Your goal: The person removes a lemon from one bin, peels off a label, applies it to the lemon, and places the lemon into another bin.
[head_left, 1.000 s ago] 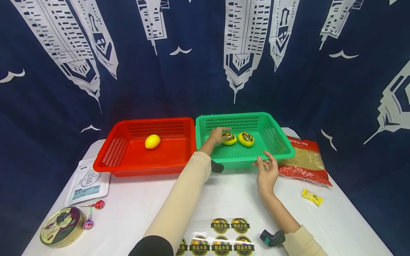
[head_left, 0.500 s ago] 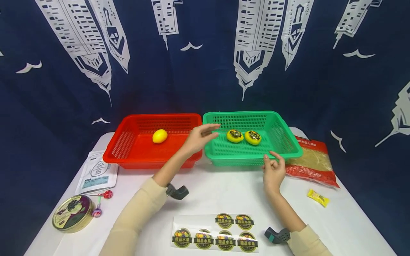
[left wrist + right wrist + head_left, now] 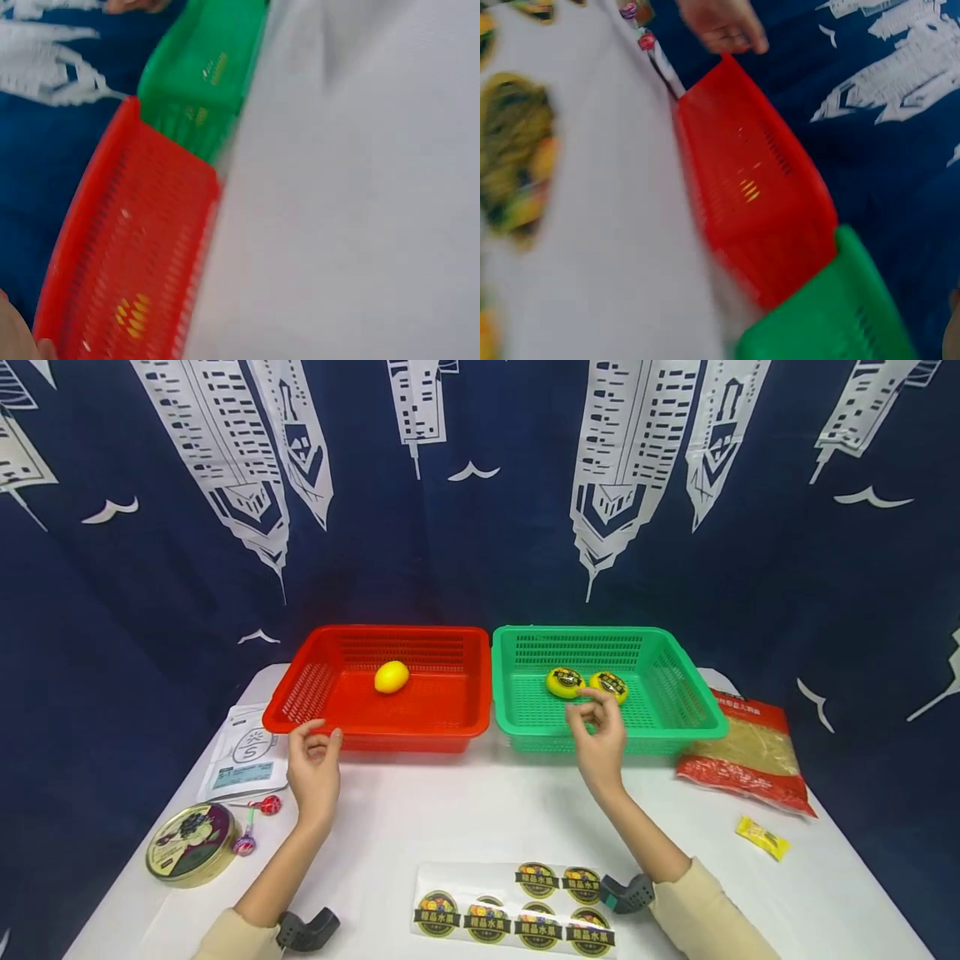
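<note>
My left hand [image 3: 315,772] hovers by the front left corner of the red basket [image 3: 405,739], fingers loosely bent around nothing. My right hand [image 3: 602,739] overlaps the front rim of the green basket [image 3: 525,731] in the head view. Its fingers are bent too and hold nothing; whether it touches the rim I cannot tell. A plain yellow lemon [image 3: 392,677] lies in the red basket. Two lemons with dark round labels sit in the green one: the left lemon [image 3: 564,682] and the right lemon [image 3: 609,686], partly covered by my right fingertips.
A sticker sheet [image 3: 465,877] lies at the front. On the left are a white pouch [image 3: 243,756], a round tin [image 3: 192,845] and two lollipops [image 3: 270,804]. A pasta bag [image 3: 750,752] and a yellow wrapped sweet [image 3: 762,837] lie on the right.
My left hand has left the labelled lemon in the green basket and swung left and back to the red basket's corner. My right hand has shifted slightly left along the green basket's front.
</note>
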A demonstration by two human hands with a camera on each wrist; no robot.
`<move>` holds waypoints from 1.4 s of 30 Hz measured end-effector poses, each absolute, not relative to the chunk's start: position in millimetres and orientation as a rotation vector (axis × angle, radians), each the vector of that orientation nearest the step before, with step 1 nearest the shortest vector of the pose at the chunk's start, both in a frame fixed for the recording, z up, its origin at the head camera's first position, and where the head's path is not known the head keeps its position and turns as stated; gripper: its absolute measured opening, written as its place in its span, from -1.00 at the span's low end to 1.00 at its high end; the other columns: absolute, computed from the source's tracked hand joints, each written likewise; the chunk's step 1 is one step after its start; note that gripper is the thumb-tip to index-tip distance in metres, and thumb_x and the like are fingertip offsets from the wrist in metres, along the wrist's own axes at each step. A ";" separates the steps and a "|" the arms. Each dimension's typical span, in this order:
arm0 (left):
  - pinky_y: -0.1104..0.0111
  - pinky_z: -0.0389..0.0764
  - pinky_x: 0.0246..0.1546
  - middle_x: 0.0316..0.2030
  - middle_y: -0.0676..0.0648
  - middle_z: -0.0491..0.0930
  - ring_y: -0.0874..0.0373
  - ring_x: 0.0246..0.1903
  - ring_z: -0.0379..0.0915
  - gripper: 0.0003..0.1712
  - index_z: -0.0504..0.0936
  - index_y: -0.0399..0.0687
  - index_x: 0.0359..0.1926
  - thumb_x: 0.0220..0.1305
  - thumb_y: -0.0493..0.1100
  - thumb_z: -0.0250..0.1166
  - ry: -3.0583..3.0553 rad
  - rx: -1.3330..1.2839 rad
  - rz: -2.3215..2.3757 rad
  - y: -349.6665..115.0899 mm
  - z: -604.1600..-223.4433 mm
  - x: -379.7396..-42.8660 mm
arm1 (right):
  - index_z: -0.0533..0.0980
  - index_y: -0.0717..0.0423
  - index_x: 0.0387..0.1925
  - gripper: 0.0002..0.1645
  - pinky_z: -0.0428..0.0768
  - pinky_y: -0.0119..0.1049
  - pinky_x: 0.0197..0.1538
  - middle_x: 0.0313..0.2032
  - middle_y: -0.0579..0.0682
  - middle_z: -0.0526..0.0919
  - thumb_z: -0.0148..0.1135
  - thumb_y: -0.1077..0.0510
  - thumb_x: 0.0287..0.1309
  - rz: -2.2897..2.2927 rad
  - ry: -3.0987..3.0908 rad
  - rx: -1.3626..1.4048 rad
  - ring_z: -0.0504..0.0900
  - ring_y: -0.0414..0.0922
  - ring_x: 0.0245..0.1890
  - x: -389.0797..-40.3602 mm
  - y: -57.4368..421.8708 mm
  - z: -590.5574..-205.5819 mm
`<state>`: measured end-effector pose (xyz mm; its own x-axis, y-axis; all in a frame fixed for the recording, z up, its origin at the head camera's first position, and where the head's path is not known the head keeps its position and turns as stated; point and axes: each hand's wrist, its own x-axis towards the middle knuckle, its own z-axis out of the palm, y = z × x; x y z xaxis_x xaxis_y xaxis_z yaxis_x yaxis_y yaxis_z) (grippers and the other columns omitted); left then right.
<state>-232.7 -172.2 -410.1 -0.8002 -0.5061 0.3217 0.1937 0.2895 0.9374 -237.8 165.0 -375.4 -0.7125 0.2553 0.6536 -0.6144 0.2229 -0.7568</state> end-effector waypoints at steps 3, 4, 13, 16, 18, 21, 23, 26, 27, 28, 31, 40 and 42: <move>0.65 0.45 -0.36 -0.29 -0.04 0.39 0.18 -0.30 0.39 -0.47 0.26 0.00 0.20 0.28 -0.01 0.18 -1.989 0.397 -1.709 -180.4 -420.8 -234.2 | 0.43 0.47 -0.14 -0.72 0.54 -0.36 -0.25 -0.42 0.31 0.55 0.20 0.44 0.07 1.579 -1.925 0.497 0.51 -0.13 -0.40 -258.2 141.2 -347.9; 0.65 0.48 -0.32 -0.27 -0.02 0.39 0.17 -0.28 0.41 -0.44 0.22 0.03 0.24 0.28 0.00 0.17 -1.982 0.404 -1.764 -181.3 -423.3 -236.3 | 0.45 0.45 -0.14 -0.72 0.56 -0.30 -0.23 -0.39 0.30 0.56 0.23 0.42 0.06 1.585 -1.972 0.551 0.53 -0.09 -0.36 -266.8 133.3 -339.5; 0.39 0.60 -0.19 -0.49 0.01 0.51 0.18 -0.39 0.59 -0.53 0.34 -0.17 0.07 0.17 -0.22 0.29 -1.484 0.272 -2.178 -166.6 -435.6 -260.8 | 0.49 0.11 0.00 -0.57 0.54 -0.25 -0.09 -0.11 0.04 0.59 0.29 0.06 0.10 1.540 -2.389 0.885 0.53 -0.13 -0.13 -362.3 54.9 -310.0; 0.34 0.62 -0.23 -0.53 0.00 0.51 0.17 -0.43 0.59 -0.57 0.36 -0.22 -0.02 0.12 -0.30 0.31 -1.336 0.257 -2.219 -163.2 -435.5 -263.5 | 0.48 0.13 0.03 -0.52 0.53 -0.29 -0.07 -0.05 0.04 0.57 0.30 0.02 0.09 1.517 -2.485 0.894 0.51 -0.07 -0.05 -385.2 27.8 -308.7; 0.34 0.62 -0.26 -0.55 -0.01 0.51 0.18 -0.44 0.58 -0.59 0.38 -0.21 -0.05 0.09 -0.33 0.33 -1.289 0.279 -2.216 -163.1 -435.2 -263.8 | 0.47 0.15 0.05 -0.50 0.52 -0.30 -0.04 0.00 0.06 0.55 0.29 0.02 0.10 1.478 -2.541 0.887 0.48 -0.04 -0.01 -399.0 11.7 -312.3; 0.35 0.62 -0.28 -0.55 -0.01 0.50 0.19 -0.45 0.58 -0.60 0.39 -0.19 -0.07 0.07 -0.35 0.33 -1.263 0.297 -2.209 -165.7 -434.9 -263.7 | 0.46 0.14 0.07 -0.49 0.50 -0.31 0.01 0.03 0.07 0.53 0.28 0.02 0.11 1.372 -2.625 0.842 0.47 -0.04 0.02 -416.1 -8.5 -322.7; 0.34 0.62 -0.28 -0.56 -0.01 0.50 0.19 -0.43 0.58 -0.60 0.39 -0.18 -0.08 0.07 -0.35 0.33 -1.259 0.299 -2.214 -168.1 -434.7 -263.7 | 0.45 0.08 0.09 -0.49 0.48 -0.31 0.05 0.06 0.05 0.51 0.27 0.01 0.12 1.294 -2.689 0.792 0.46 -0.07 0.03 -424.8 -18.2 -332.4; 0.34 0.61 -0.25 -0.56 0.00 0.50 0.20 -0.41 0.58 -0.61 0.38 -0.17 -0.07 0.09 -0.37 0.31 -1.271 0.283 -2.241 -170.0 -431.7 -262.3 | 0.42 -0.03 0.15 -0.45 0.45 -0.28 0.10 0.10 -0.02 0.48 0.27 -0.01 0.11 1.175 -2.779 0.706 0.42 -0.10 0.09 -433.7 -27.3 -347.0; 0.34 0.61 -0.25 -0.57 0.00 0.49 0.21 -0.40 0.58 -0.62 0.38 -0.18 -0.08 0.10 -0.39 0.30 -1.272 0.279 -2.251 -169.7 -429.3 -261.0 | 0.41 -0.06 0.17 -0.44 0.44 -0.27 0.12 0.12 -0.04 0.47 0.27 -0.02 0.11 1.139 -2.802 0.691 0.40 -0.10 0.12 -436.2 -29.2 -351.6; 0.34 0.61 -0.24 -0.57 0.01 0.50 0.21 -0.39 0.58 -0.63 0.38 -0.18 -0.09 0.10 -0.40 0.29 -1.280 0.278 -2.258 -169.4 -427.0 -259.7 | 0.39 -0.09 0.19 -0.42 0.42 -0.26 0.13 0.14 -0.06 0.45 0.27 -0.02 0.11 1.102 -2.820 0.686 0.38 -0.11 0.14 -438.5 -30.8 -355.5; 0.34 0.61 -0.23 -0.58 0.00 0.49 0.21 -0.39 0.57 -0.65 0.37 -0.21 -0.08 0.13 -0.42 0.26 -1.304 0.269 -2.270 -168.5 -422.3 -254.6 | 0.35 -0.14 0.23 -0.37 0.37 -0.23 0.19 0.21 -0.08 0.39 0.27 -0.04 0.11 1.009 -2.867 0.693 0.32 -0.10 0.21 -444.6 -35.3 -366.2; 0.34 0.61 -0.24 -0.56 0.00 0.50 0.21 -0.41 0.56 -0.60 0.36 -0.27 -0.01 0.13 -0.41 0.26 -1.319 0.264 -2.255 -177.8 -440.1 -258.3 | 0.26 -0.10 0.31 -0.35 0.24 -0.21 0.29 0.29 -0.06 0.28 0.20 0.14 0.19 0.913 -2.983 0.872 0.23 -0.07 0.28 -457.8 -53.9 -395.4; 0.35 0.61 -0.24 -0.55 0.00 0.51 0.20 -0.40 0.56 -0.59 0.36 -0.25 0.00 0.13 -0.39 0.27 -1.321 0.256 -2.258 -178.5 -443.6 -259.9 | 0.25 -0.17 0.32 -0.32 0.26 -0.17 0.28 0.30 -0.07 0.27 0.22 0.09 0.17 0.838 -2.993 0.922 0.24 -0.05 0.27 -471.7 -56.9 -409.6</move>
